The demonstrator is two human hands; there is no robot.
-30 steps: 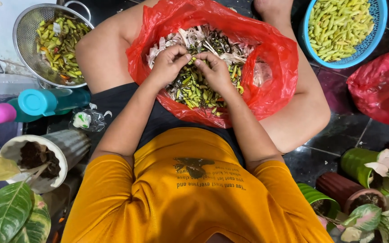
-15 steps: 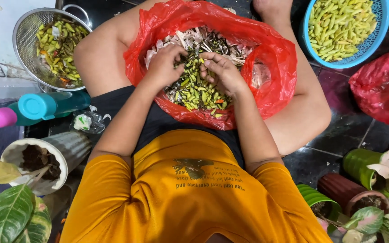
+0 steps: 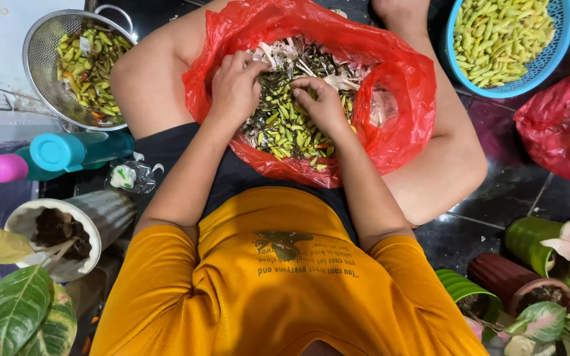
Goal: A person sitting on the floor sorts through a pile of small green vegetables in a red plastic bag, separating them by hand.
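Observation:
A red plastic bag [image 3: 404,112] lies open between my crossed legs, filled with small green pods [image 3: 285,128] and pale husks. My left hand [image 3: 235,86] rests in the pile at the bag's left side, fingers curled around some pods. My right hand [image 3: 324,102] sits close beside it over the middle of the pile, fingers pinched together on a pod. The fingertips of both hands are partly buried, so what each grips is hard to make out.
A metal colander [image 3: 47,46] with cut pods stands at upper left. A blue basket [image 3: 549,62] of pale green pods sits at upper right, another red bag [image 3: 562,125] beside it. A teal bottle [image 3: 67,151] lies left. Potted plants [image 3: 67,231] [image 3: 529,277] stand at both lower sides.
Both hands have shifted slightly down and apart in the bag, working through the pods. The camera view has moved a little; the bag stays in place.

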